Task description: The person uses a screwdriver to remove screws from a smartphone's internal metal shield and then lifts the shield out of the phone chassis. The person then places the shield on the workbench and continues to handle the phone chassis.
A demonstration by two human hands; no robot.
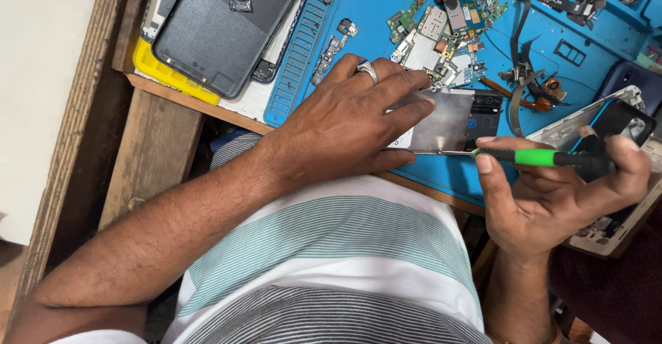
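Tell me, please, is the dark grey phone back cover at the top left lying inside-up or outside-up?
Inside-up: the dark grey phone back cover shows its raised rim and a small metal piece stuck on its inner face.

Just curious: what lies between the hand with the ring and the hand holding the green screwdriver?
In the head view, a silvery metal phone plate and the screwdriver's thin tip.
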